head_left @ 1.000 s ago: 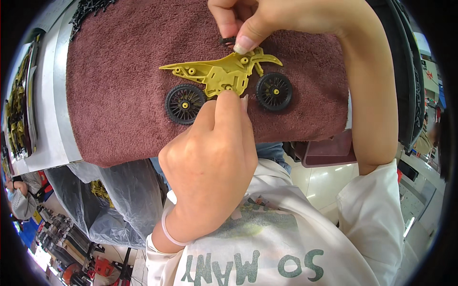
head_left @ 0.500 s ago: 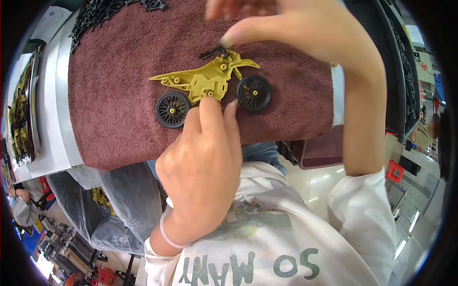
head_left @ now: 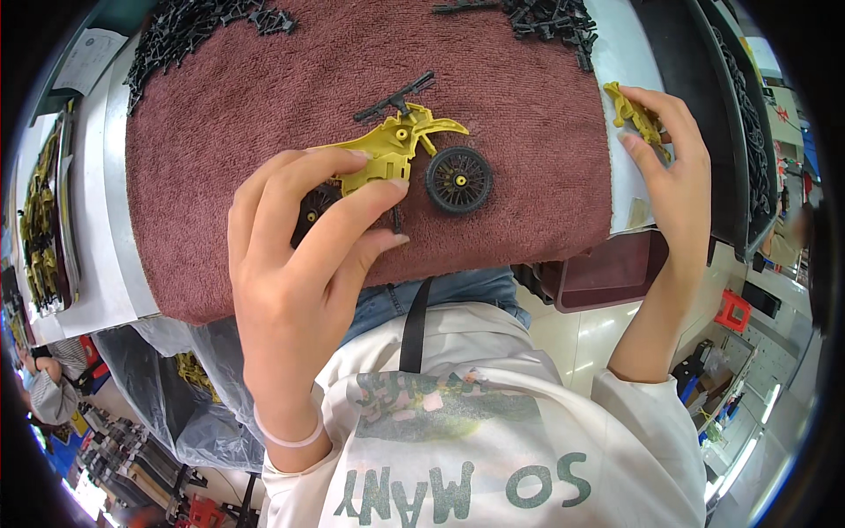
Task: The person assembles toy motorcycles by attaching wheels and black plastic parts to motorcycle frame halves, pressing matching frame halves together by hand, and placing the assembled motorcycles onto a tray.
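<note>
On the brown towel (head_left: 220, 220) lies a yellow plastic toy motorcycle body half (head_left: 387, 145), its inner side up, with a black handlebar (head_left: 394, 97) at its top. A black spoked wheel (head_left: 459, 180) sits at its right end; another wheel (head_left: 314, 209) is partly hidden behind my fingers. My left hand (head_left: 308, 229) grips the body half's lower left part between thumb and fingers. Over at the towel's right edge, my right hand (head_left: 669, 145) pinches a separate yellow plastic part (head_left: 634, 113) above the white tabletop (head_left: 627, 158).
Black plastic pieces are heaped at the towel's far left (head_left: 176, 53) and far right (head_left: 554, 26). A black bin (head_left: 731, 132) stands on the right. Yellow parts (head_left: 44, 220) lie at the left, above a plastic-lined container (head_left: 198, 414). A maroon tray (head_left: 607, 273) sits below the table's right edge.
My right hand has left the handlebar area, moved right and taken hold of a yellow part. My left hand has shifted left on the body half. The handlebar now sits at a different angle.
</note>
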`<state>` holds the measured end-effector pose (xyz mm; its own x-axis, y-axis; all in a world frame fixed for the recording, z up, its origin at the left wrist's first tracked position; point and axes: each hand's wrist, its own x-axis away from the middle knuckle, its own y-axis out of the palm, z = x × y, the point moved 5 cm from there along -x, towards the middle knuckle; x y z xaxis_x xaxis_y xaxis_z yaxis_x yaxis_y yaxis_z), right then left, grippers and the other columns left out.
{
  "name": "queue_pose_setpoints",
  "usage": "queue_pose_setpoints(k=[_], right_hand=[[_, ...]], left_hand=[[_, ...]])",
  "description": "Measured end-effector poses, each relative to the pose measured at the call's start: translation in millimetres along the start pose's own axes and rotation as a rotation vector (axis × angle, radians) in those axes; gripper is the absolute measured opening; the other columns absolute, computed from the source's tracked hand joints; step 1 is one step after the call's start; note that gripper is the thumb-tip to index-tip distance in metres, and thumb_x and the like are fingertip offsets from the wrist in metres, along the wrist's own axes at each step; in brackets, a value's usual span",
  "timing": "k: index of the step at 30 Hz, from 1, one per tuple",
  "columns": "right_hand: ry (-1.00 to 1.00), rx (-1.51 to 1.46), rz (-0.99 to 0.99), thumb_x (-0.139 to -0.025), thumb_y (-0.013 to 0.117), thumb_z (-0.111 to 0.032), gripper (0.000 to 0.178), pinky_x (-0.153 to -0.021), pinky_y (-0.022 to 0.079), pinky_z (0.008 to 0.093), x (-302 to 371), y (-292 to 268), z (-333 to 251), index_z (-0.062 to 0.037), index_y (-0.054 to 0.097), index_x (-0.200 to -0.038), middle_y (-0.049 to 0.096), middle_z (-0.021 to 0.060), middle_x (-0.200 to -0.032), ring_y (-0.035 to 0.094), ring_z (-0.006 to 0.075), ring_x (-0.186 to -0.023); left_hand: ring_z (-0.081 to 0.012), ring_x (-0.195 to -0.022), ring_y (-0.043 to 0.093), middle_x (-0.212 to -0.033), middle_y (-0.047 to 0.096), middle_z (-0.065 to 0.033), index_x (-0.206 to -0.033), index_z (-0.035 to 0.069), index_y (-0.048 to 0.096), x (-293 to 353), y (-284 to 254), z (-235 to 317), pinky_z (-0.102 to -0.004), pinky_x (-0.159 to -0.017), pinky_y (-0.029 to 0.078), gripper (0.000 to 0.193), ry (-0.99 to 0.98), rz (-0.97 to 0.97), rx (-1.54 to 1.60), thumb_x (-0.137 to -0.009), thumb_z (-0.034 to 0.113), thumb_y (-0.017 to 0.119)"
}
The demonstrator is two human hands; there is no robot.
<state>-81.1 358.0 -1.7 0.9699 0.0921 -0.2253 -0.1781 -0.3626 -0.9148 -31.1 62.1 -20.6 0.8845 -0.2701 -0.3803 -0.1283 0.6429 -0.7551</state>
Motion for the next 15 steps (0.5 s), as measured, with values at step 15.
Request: queue_pose_setpoints(k=[15], right_hand=[[-0.099, -1.182, 0.030, -0.074, 0.072, 0.008, 0.057, -0.095, 0.050, 0.0368, -11.3, 13.7, -69.0, 0.0006, 0.053, -0.127, 0.065, 0.0159, -0.108, 0.065, 0.0243, -0.101]], left_hand=[[-0.0298, -0.110, 0.057, -0.116, 0.061, -0.0072, -0.104, 0.010, 0.069, 5.4, -1.6, 3.1, -0.0418, -0.091, 0.047, 0.040, 0.030, 0.032, -0.085, -0.066, 0.012, 0.083]])
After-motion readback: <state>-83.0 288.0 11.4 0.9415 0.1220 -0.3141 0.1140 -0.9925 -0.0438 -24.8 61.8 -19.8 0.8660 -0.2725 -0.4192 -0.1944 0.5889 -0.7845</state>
